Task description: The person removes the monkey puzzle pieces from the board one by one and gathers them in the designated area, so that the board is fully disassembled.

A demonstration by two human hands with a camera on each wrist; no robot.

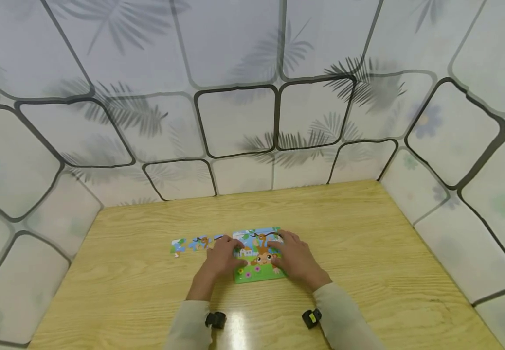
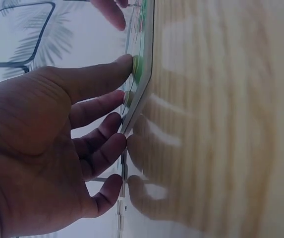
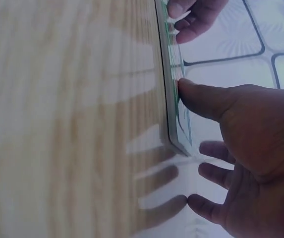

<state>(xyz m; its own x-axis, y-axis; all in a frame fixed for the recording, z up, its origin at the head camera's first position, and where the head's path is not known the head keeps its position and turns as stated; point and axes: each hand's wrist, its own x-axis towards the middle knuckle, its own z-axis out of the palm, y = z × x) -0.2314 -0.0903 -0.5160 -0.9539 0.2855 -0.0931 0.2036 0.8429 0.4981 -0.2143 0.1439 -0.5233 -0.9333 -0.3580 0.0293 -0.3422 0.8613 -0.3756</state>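
A monkey picture puzzle [image 1: 257, 275] on a thin board lies flat on the table. My left hand [image 1: 224, 257] rests at its left side. In the left wrist view the thumb [image 2: 99, 82] presses on the picture, while the other fingers, loosely bent, reach its surface and edge. From the right side, my right hand [image 1: 298, 257] touches the picture with its thumb [image 3: 201, 96]. Its lower fingers spread out past the board's corner in the right wrist view.
Loose jigsaw pieces [image 1: 200, 242] lie in a row left of the board, the nearest partly behind the left hand. The wooden table [image 1: 366, 233] meets patterned walls [image 1: 243, 175] at the back and sides.
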